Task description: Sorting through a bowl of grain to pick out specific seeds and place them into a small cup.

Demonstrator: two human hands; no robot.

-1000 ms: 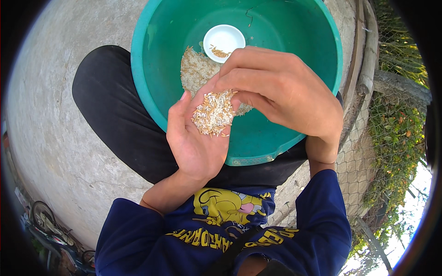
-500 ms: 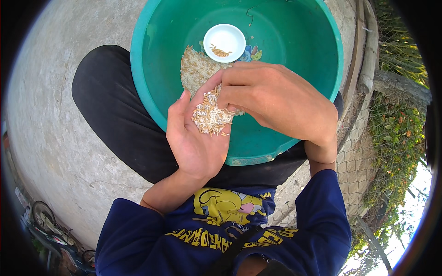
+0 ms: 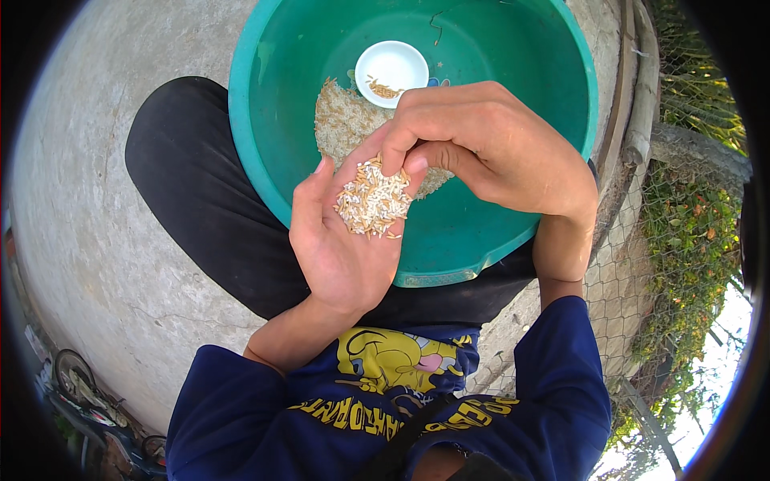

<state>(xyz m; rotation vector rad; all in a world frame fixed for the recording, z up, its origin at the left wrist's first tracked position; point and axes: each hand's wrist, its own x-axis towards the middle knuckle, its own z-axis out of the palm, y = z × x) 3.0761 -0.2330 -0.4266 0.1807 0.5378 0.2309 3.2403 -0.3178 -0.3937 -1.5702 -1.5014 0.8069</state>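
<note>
My left hand (image 3: 337,260) lies palm up, cupping a small heap of rice (image 3: 370,202), white grains mixed with brown unhusked ones. Above its fingers is my right hand (image 3: 501,152), thumb and forefinger drawn together in a pinch at the heap's upper edge. Whatever sits between those fingertips is too small to make out. Both hands are over the near part of a large green basin (image 3: 529,56). More rice (image 3: 341,116) is spread on the basin floor, partly hidden by my hands. Beside it stands a small white bowl (image 3: 393,60) holding some brown grains (image 3: 383,90).
The basin rests against my legs in dark trousers (image 3: 200,184). Grey concrete (image 3: 96,200) stretches to the left, with a parked motorbike (image 3: 96,409) at lower left. On the right are a wire mesh fence (image 3: 622,297), wooden poles (image 3: 639,96) and green plants (image 3: 690,216).
My right hand has shifted slightly right, and its thumb now shows beside the forefinger at the heap's edge. More of the heap is uncovered. My left hand is nearly still.
</note>
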